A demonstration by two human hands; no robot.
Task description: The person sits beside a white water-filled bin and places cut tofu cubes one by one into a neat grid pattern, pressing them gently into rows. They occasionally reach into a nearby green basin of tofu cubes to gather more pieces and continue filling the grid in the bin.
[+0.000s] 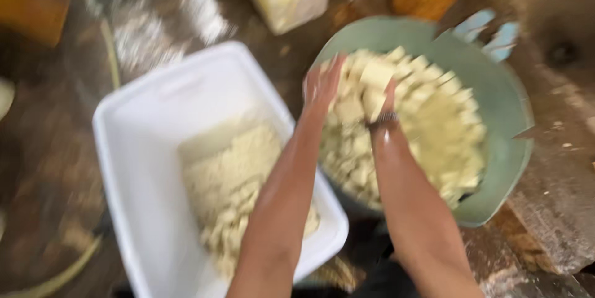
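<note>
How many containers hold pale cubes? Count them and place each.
2: the white tub lower left, and the green basin at right, where both hands dig in. Blur may hide others.

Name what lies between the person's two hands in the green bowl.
In the head view, pale cubes lie between the left hand and right hand, heaped in the green bowl.

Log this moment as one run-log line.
left hand: open, on pale cubes | right hand: in cubes, grip unclear | green bowl: full | white tub: partly filled
</note>
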